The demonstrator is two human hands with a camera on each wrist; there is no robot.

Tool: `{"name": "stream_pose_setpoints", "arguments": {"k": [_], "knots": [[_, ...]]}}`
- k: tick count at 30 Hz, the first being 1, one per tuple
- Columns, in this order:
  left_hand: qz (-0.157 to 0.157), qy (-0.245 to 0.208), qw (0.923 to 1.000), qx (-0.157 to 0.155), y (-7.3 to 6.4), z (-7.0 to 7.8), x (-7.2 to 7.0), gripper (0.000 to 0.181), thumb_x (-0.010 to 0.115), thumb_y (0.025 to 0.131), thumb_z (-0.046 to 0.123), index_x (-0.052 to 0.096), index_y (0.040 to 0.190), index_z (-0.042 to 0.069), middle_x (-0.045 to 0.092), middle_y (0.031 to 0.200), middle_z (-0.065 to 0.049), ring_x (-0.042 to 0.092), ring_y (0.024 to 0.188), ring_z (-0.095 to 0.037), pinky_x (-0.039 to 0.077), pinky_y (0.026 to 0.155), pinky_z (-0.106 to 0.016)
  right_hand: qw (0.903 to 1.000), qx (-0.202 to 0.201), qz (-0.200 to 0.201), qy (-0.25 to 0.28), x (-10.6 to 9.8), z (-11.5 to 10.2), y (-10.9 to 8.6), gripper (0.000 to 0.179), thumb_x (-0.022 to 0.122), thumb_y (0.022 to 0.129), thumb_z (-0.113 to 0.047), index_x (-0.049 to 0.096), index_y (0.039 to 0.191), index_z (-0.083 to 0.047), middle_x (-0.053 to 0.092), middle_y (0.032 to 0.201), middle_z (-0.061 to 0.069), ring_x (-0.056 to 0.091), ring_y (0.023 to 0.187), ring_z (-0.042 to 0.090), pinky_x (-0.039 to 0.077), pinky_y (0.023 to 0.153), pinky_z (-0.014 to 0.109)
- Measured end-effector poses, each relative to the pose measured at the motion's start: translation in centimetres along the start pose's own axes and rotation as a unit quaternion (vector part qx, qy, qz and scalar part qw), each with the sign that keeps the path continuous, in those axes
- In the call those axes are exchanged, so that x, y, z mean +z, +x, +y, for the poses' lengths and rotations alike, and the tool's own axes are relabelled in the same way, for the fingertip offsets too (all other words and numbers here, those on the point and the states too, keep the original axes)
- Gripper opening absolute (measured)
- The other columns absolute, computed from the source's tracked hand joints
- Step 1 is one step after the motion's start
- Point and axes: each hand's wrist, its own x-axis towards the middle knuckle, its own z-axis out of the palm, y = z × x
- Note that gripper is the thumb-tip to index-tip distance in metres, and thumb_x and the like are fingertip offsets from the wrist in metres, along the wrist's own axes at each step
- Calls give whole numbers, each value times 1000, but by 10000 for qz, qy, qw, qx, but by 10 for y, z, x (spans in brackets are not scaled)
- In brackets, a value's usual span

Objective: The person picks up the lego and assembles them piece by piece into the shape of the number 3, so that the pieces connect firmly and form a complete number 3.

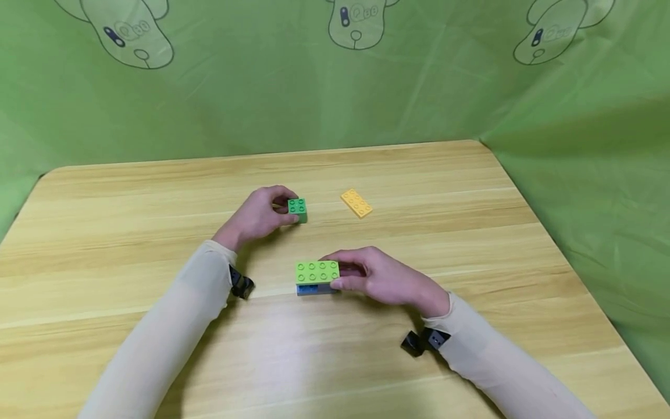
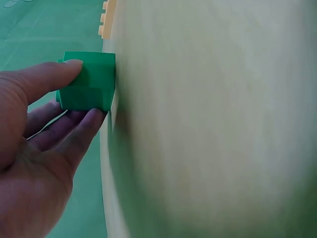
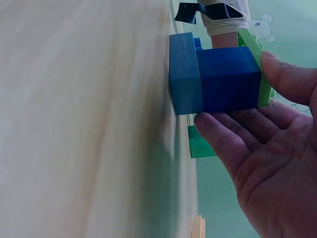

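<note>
My left hand (image 1: 262,214) pinches a green toy building brick (image 1: 297,210) with studs on top, its thumb on the near side. In the left wrist view the brick (image 2: 94,82) sits between thumb and fingertips, close to the tabletop. My right hand (image 1: 384,276) grips a stack of building bricks at its right end. On top of the stack is a lime-green plate (image 1: 317,271) with two rows of studs. Below it the right wrist view shows a dark blue brick (image 3: 230,79) on a lighter blue brick (image 3: 185,74), with the thumb against the lime plate.
Beyond the stack, a flat yellow-orange studded plate (image 1: 356,203) lies on the wooden table (image 1: 445,221), to the right of the green brick. A green cloth (image 1: 235,105) with printed animal heads hangs behind the table. Dark wrist devices (image 1: 241,283) sit on both sleeves.
</note>
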Motion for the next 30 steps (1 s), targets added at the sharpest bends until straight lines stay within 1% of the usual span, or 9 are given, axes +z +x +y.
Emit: {"name": "stream_pose_setpoints", "arguments": {"k": [6,11,15,18,22,30], "knots": [[-3,61,10000,2,2,2,-2,39,74,88,10,60,124,1,64,112,-12,58,106,-26,48,94,-38,10000,-10,7,8,-1,-1,0,37,65,97,-18,60,132,-11,66,118,-4,62,106,12,51,93,32],[-31,156,9999,23,3,2,-2,41,74,89,12,60,125,2,63,113,-12,58,108,-26,48,96,-38,10000,18,42,34,-2,-2,-1,37,65,96,-17,60,132,-11,66,118,-4,62,105,12,51,92,32],[-45,257,9997,-34,3,3,-3,41,75,89,14,60,125,3,63,113,-11,57,108,-25,48,95,-38,10000,47,7,80,-1,-2,-2,37,65,96,-18,60,133,-10,66,118,-4,62,106,12,51,93,32],[-42,221,9997,-61,2,2,-4,41,75,89,15,61,125,4,63,113,-10,57,107,-24,48,94,-38,10000,39,4,46,0,-1,-2,37,66,96,-18,61,132,-10,66,118,-4,62,105,12,51,93,33],[48,62,10000,24,1,1,-7,40,75,88,16,62,124,4,63,112,-9,58,107,-24,49,93,-38,10000,23,18,12,0,-1,-2,36,66,96,-18,61,131,-10,67,116,-5,62,103,12,51,92,35],[218,-152,9995,144,-9,-2,-17,39,75,88,17,62,122,4,64,111,-9,60,107,-24,50,92,-38,10000,35,-19,-39,0,-1,0,37,66,96,-19,61,131,-11,67,116,-6,62,103,12,51,91,34]]}}
